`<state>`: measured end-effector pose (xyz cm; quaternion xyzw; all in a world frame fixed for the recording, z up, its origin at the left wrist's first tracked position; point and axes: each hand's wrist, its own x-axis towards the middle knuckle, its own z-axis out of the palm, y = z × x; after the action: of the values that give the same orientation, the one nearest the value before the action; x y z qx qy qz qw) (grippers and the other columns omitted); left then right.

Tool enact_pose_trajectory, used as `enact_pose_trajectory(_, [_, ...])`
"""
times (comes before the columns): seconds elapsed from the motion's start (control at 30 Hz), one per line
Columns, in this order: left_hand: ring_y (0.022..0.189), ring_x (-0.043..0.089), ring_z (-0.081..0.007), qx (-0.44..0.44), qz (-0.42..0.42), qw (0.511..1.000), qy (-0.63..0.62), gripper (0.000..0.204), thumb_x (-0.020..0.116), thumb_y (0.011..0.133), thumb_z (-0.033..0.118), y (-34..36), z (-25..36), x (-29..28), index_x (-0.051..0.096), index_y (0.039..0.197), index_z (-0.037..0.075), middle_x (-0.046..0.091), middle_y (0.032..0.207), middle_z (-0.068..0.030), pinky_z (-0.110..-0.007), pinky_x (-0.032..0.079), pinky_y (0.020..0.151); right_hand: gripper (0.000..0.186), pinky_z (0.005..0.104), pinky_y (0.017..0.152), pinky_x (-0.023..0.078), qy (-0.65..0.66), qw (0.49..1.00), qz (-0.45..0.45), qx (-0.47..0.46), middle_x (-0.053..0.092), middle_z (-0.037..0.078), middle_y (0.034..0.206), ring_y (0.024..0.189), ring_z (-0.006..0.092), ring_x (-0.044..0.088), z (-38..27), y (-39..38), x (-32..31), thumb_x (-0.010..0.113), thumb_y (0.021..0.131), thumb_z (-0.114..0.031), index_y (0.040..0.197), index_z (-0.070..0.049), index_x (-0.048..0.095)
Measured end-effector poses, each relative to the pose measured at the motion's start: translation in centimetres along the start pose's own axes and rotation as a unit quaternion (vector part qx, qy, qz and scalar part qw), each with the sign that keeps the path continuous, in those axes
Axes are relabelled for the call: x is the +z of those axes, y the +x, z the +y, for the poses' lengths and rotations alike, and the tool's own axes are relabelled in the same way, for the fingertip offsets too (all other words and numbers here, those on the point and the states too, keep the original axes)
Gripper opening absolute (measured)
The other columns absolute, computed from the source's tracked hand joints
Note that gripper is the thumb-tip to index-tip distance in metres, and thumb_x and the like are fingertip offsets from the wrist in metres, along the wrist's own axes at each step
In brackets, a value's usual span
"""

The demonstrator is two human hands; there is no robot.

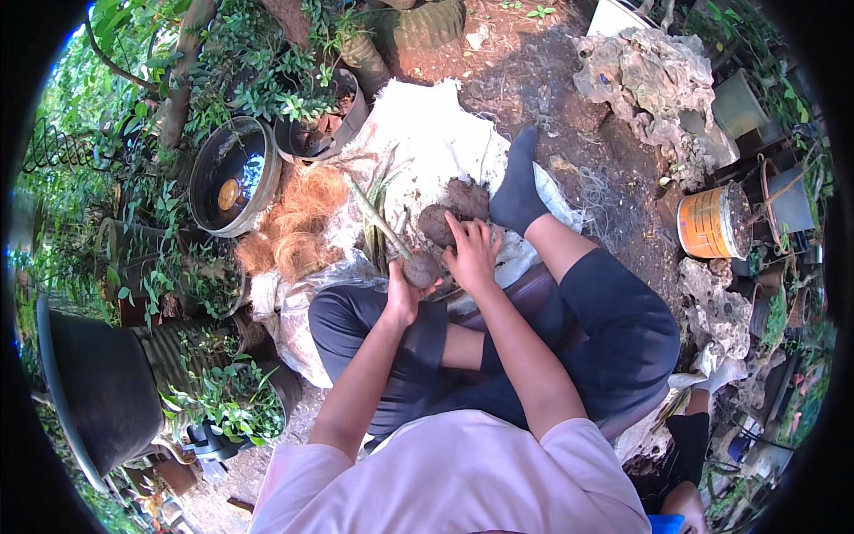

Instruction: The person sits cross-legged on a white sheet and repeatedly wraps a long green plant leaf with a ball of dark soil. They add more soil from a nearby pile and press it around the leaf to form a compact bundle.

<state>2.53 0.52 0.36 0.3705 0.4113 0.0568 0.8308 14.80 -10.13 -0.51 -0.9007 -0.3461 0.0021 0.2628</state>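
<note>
**A left hand held a mud ball with a green stem**

The left fingers were curled around the mud ball, holding it from below and from the side. The stem seemed to go into the ball, and it leaned up and away to the left of those fingers. The right hand was not gripping anything that I could see. Its fingers were spread, and the pointing finger touched the top of a mud lump.

It looked like the step of packing mud around the bottom of the stem. The next move seemed to call for the right fingers to pinch off some mud and press it on softly, with the left hand keeping the ball steady so the stem would not tip.

Just past the right fingertips sat another brown clump. To the right of it was a foot in a dark sock. Left of both hands lay a fluffy pile of orange-brown fibre. A white sack spread out beyond the fingers. Farther left was a round tub, and far to the right stood an orange bucket.
</note>
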Motion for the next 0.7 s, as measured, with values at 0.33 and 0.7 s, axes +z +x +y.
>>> enact_pose_trajectory(0.33, [0.09, 0.068, -0.0279, -0.002, -0.01, 1.0, -0.005, 0.059, 0.022, 0.099, 0.055, 0.3, -0.4, -0.5, 0.05, 0.13, 0.014, 0.065, 0.114, -0.0094, -0.037, 0.049, 0.075, 0.045, 0.0476, 0.099, 0.034, 0.029, 0.999, 0.019, -0.01, 0.064, 0.003, 0.109, 0.111, 0.0215, 0.054, 2.0, -1.0, 0.0, 0.077, 0.079, -0.027, 0.12, -0.015, 0.062])
enact_pose_trajectory(0.7, [0.093, 0.068, -0.0266, -0.001, -0.029, 1.0, 0.0, 0.057, 0.02, 0.1, 0.053, 0.5, -0.6, -0.7, 0.05, 0.132, 0.016, 0.064, 0.117, -0.0072, -0.036, 0.048, 0.075, 0.027, 0.0463, 0.066, 0.051, 0.131, 0.991, -0.029, 0.001, 0.068, 0.011, 0.085, 0.075, 0.0338, 0.068, 3.0, 1.2, -1.8, 0.067, 0.084, -0.015, 0.11, -0.012, 0.06])
